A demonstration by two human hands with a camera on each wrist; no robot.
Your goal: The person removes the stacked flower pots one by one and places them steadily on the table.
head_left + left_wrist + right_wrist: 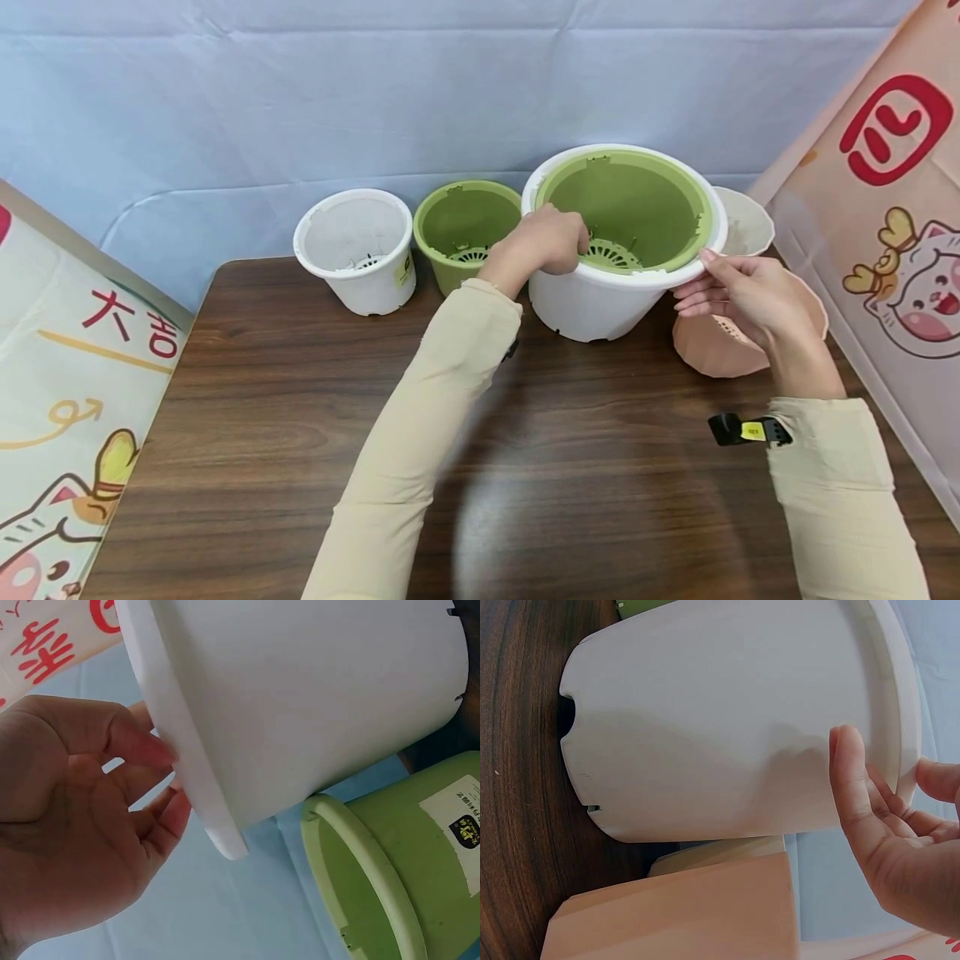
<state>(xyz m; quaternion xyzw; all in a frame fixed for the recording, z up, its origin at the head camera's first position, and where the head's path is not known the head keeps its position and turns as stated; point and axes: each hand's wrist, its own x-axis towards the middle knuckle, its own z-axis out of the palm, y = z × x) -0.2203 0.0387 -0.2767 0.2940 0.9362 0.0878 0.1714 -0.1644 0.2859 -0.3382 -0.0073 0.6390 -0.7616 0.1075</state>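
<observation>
A large green plastic flower pot point(637, 200) sits nested inside a large white flower pot point(581, 304). At the near left of the double rim, my left hand point(546, 237) curls its fingers over the edge and grips the green pot's rim. In the left wrist view the white rim partly hides its fingertips. My right hand point(757, 292) pinches the white pot's rim at the right, thumb on top. In the right wrist view the other fingers point(847, 761) lie below the rim, beside the white wall.
A small white pot point(375, 287) and a smaller green pot point(450, 271) stand to the left. To the right are a cream pot point(746, 217) and a pinkish pot point(712, 350), partly behind my right hand. A blue cloth point(300, 108) hangs behind the wooden table point(300, 433).
</observation>
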